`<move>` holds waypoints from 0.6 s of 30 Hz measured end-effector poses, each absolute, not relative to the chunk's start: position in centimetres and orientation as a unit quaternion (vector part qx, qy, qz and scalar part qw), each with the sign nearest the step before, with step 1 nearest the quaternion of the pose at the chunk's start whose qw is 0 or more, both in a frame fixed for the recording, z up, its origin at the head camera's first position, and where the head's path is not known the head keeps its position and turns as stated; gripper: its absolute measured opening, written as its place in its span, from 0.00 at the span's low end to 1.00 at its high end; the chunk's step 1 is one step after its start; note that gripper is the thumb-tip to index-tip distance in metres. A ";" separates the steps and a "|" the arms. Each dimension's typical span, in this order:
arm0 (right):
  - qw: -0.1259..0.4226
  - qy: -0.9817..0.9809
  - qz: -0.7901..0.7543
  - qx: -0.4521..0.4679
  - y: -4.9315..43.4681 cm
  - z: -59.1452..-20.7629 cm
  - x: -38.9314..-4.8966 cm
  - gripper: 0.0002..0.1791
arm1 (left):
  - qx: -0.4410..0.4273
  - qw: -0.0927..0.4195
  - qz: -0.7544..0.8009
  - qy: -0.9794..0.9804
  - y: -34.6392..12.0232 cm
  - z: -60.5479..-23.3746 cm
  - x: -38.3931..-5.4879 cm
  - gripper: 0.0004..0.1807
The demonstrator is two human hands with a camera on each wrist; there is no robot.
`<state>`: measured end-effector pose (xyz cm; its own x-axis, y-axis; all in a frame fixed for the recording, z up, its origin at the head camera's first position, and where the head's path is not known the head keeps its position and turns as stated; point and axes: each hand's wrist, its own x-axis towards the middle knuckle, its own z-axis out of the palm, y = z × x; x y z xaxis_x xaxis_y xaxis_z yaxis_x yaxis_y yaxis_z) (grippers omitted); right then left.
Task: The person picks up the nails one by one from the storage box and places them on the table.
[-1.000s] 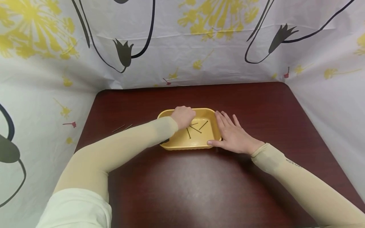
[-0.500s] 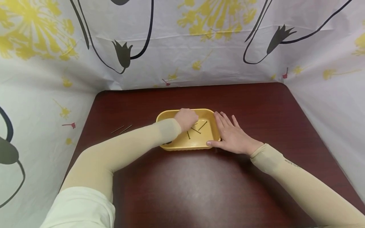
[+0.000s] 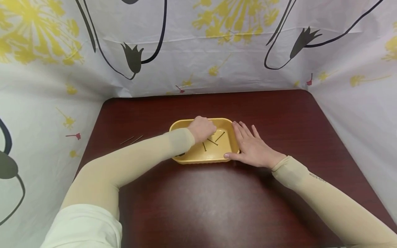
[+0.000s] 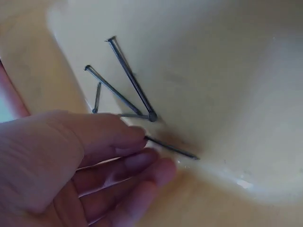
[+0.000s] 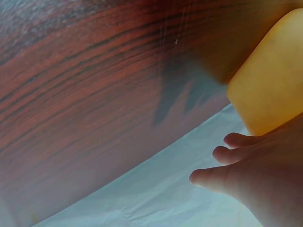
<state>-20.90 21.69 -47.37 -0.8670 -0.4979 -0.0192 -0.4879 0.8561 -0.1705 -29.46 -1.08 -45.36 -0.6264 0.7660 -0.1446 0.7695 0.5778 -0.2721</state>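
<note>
A yellow plastic tray (image 3: 201,161) sits on the dark red-brown table, with several nails (image 3: 212,141) lying loose on its floor. My left hand (image 3: 202,128) reaches down into the tray. In the left wrist view, its thumb and curled fingers (image 4: 128,137) meet at one end of a nail (image 4: 171,148), whose other end points away toward the tray wall. Other nails (image 4: 130,78) lie just beyond the thumb. My right hand (image 3: 254,146) rests against the tray's right end, thumb at the near rim and the other fingers spread straight along the side.
Two thin nails (image 3: 131,140) lie on the table (image 3: 198,199) left of the tray, beyond the left forearm. A white patterned cloth (image 3: 198,79) hangs along the back and sides of the table.
My left hand has shifted slightly to the right inside the tray over the past second. My right hand keeps its place on the tray's end.
</note>
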 end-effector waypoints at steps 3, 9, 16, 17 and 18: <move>0.033 0.963 -0.080 -0.255 21.7 -47.4 -21.0 0.67 | 0.440 0.005 -0.150 0.885 -1.2 -44.7 -29.0 0.12; 0.030 0.963 -0.080 -0.256 21.7 -47.3 -21.1 0.67 | 0.448 0.009 -0.134 0.884 -1.6 -43.7 -28.3 0.14; 0.034 0.963 -0.079 -0.256 21.5 -47.3 -21.1 0.67 | 0.457 -0.006 -0.130 0.880 -2.1 -43.1 -27.9 0.11; 0.036 0.963 -0.078 -0.255 21.5 -47.3 -21.1 0.67 | 0.458 -0.008 -0.130 0.880 -2.2 -42.9 -27.8 0.10; 0.037 0.963 -0.079 -0.254 21.5 -47.4 -21.1 0.67 | 0.458 -0.009 -0.130 0.880 -2.3 -42.7 -27.7 0.10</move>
